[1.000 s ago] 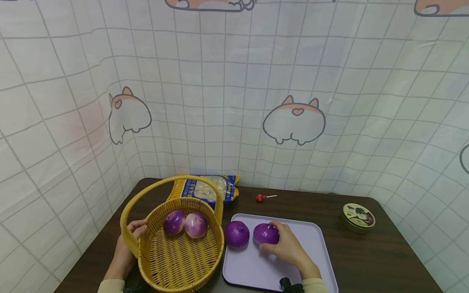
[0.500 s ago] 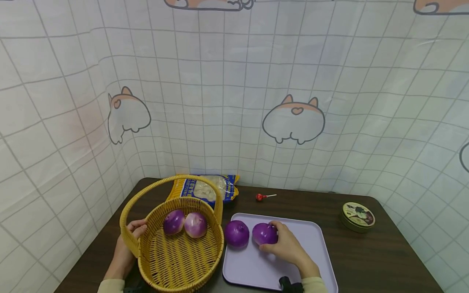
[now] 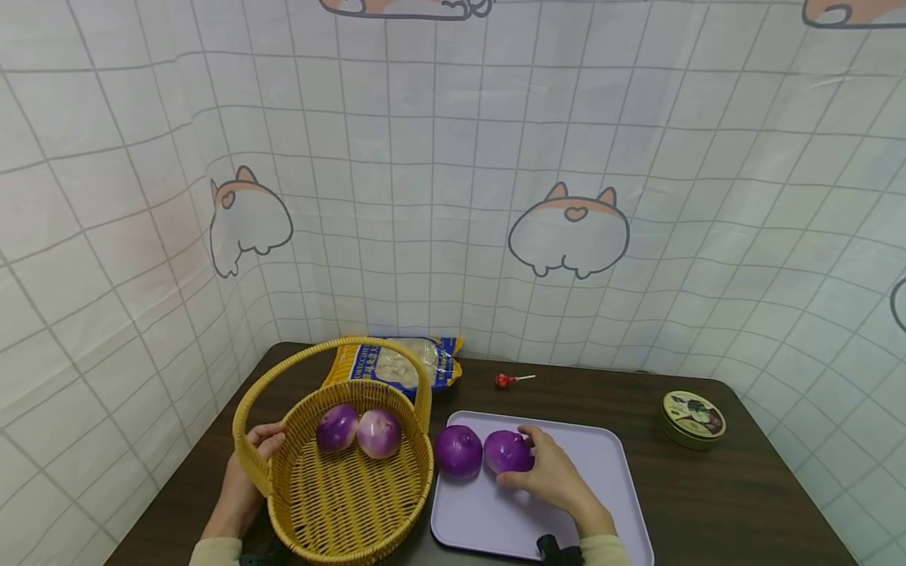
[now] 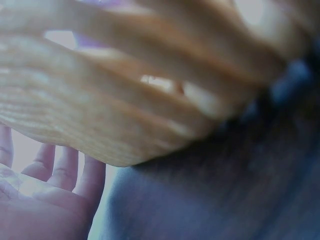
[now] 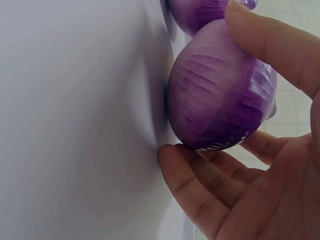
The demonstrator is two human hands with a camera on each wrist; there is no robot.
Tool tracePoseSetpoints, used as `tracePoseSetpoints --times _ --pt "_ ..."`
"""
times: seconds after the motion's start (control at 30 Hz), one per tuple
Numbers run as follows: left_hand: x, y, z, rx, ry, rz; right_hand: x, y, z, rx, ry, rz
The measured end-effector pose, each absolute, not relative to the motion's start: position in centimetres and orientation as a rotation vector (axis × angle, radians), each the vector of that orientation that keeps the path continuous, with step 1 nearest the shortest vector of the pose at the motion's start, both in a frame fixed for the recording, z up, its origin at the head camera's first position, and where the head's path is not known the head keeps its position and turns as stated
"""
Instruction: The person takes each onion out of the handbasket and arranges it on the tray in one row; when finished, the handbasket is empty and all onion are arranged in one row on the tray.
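A yellow wicker basket (image 3: 333,503) with a tall arched handle holds two red onions, one darker onion (image 3: 336,428) and one paler onion (image 3: 378,434). My left hand (image 3: 244,479) rests against the basket's left side by the handle's base; its fingers look straight in the left wrist view. On the lilac tray (image 3: 488,523) sit two more purple onions. My right hand (image 3: 555,475) holds the right onion (image 5: 215,95) between thumb and fingers, low over the tray. The left onion (image 3: 458,452) stands close beside it, near the tray's left edge.
Behind the basket lies a yellow and blue pasta bag (image 3: 399,365). A red lollipop (image 3: 504,380) lies behind the tray. A round green tin (image 3: 692,419) stands at the right on the dark wooden table (image 3: 729,503). A patterned white curtain (image 3: 453,196) hangs behind.
My right hand has shifted slightly left with its onion, closing the gap to the other onion on the tray. My left hand and the basket stay put.
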State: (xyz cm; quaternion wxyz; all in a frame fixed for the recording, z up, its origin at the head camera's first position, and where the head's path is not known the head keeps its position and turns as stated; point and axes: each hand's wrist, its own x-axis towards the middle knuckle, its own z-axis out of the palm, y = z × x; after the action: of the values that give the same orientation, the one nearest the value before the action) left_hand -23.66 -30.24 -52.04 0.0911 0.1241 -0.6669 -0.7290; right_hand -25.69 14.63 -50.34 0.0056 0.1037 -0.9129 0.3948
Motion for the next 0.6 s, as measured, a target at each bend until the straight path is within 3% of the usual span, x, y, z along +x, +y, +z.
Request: tracePoseSetpoints --times 0.6 --pt "-24.07 -30.39 -52.43 0.407 -1.978 -2.167 -25.57 14.62 -50.38 0.362 -2.895 1.225"
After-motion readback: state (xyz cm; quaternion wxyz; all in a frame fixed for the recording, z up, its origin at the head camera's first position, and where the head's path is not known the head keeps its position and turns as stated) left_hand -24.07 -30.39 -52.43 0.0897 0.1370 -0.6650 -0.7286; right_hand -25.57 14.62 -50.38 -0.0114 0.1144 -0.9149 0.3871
